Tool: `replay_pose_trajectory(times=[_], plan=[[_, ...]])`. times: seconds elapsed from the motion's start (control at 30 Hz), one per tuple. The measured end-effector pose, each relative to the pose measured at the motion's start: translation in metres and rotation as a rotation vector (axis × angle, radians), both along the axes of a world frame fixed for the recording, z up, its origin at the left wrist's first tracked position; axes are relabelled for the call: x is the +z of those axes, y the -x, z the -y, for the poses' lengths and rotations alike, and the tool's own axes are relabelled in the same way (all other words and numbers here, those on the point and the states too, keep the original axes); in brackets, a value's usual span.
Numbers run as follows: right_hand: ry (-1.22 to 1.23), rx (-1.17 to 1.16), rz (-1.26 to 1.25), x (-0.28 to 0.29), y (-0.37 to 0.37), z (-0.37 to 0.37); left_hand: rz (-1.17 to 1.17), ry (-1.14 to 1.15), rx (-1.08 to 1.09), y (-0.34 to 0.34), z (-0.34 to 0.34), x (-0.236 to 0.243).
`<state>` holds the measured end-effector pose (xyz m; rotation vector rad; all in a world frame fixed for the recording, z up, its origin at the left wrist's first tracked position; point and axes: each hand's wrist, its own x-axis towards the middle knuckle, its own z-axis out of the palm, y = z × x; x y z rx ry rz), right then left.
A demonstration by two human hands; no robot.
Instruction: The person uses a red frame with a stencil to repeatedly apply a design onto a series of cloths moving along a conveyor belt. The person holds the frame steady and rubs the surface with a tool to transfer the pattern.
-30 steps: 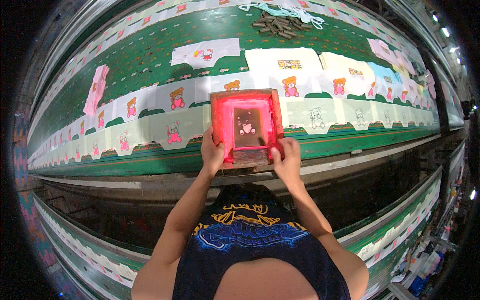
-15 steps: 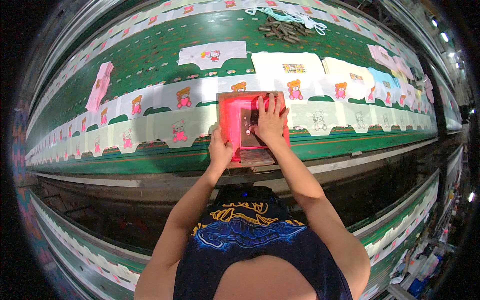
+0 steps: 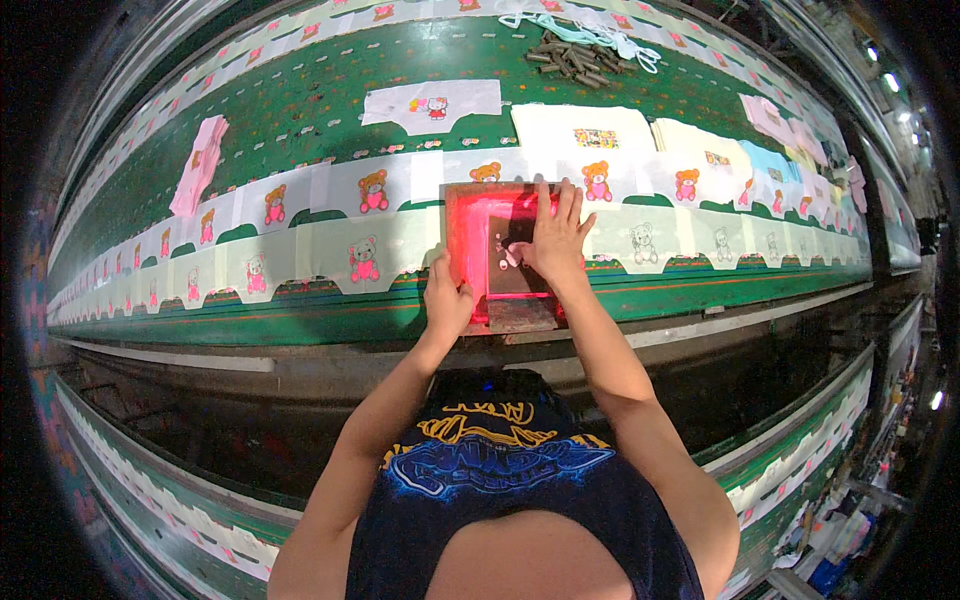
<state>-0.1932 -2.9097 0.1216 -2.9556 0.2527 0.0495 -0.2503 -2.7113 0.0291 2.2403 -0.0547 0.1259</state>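
A printing screen frame (image 3: 466,245) with pink-red ink on its inner sides lies on a strip of pale garment panels at the near table edge. Its dark middle window shows small pale shapes. My left hand (image 3: 447,298) is closed around the frame's left side, thumb toward the inside. My right hand (image 3: 560,235) lies over the right side, fingers stretched out and spread across the rim, thumb reaching in over the window. Left of the frame, a panel (image 3: 364,262) bears a bear outline with pink fill; on the right, another panel (image 3: 641,243) has only a dark outline.
The long green table (image 3: 300,125) carries rows of printed panels. Beyond the frame lie a cat-print panel (image 3: 432,104), cream panels (image 3: 583,130), a pile of dark short sticks (image 3: 575,66) and pale blue straps (image 3: 590,32). A folded pink stack (image 3: 199,165) sits left.
My right hand has shifted slightly right across the frame, its fingers reaching further over the right rim. My left hand stays on the left side. The whole view has moved slightly.
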Motion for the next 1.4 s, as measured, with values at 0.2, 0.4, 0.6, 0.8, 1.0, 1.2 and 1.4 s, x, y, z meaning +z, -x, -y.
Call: replay_pose_trajectory(times=[0.2, 0.4, 0.6, 0.8, 1.0, 1.2, 1.4], plan=[[0.063, 0.087, -0.066, -0.022, 0.003, -0.015, -0.045, 0.014, -0.004, 0.000, 0.001, 0.004], [0.034, 0.087, -0.050, -0.010, 0.000, -0.014, -0.032, 0.015, -0.004, 0.000, 0.001, 0.005], [-0.017, 0.052, 0.005, -0.010, 0.002, -0.011, -0.022, 0.023, -0.011, -0.001, 0.000, 0.005], [0.038, 0.084, -0.073, -0.016, 0.002, -0.015, -0.010, 0.000, -0.007, 0.000, 0.001, 0.005], [-0.032, -0.024, 0.063, -0.003, 0.000, 0.009, -0.028, 0.010, -0.002, 0.001, 0.000, 0.005], [0.095, 0.042, -0.060, -0.022, 0.009, 0.017, 0.047, -0.015, -0.019, 0.000, 0.000, 0.000], [0.045, 0.012, -0.033, -0.008, 0.006, 0.022, -0.005, 0.001, -0.012, 0.001, 0.000, 0.006]])
